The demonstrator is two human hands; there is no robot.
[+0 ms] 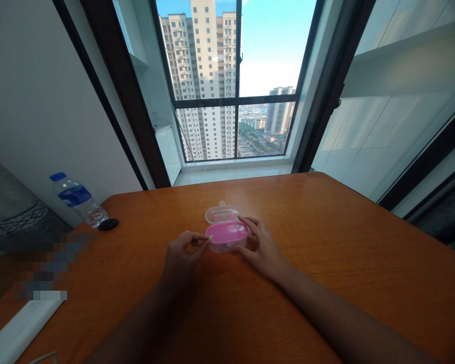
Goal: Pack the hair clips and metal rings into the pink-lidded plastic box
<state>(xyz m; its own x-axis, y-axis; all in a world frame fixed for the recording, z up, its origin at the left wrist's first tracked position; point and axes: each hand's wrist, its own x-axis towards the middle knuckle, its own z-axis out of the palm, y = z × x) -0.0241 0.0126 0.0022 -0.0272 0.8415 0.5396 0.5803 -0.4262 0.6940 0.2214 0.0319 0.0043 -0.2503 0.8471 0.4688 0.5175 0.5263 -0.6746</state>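
A clear plastic box with a pink lid (pixel 226 232) lies on the wooden table (pixel 345 242), its long axis crosswise between the hands: the left hand (pixel 182 253) pinches its left end, the right hand (pixel 260 247) spreads fingers over the lid

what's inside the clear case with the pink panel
Some pink shows through the clear case; the pink panel hides the rest, so the contents can't be told.

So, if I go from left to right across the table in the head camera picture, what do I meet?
Blue-capped plastic water bottle → left hand → clear-and-pink plastic box → right hand
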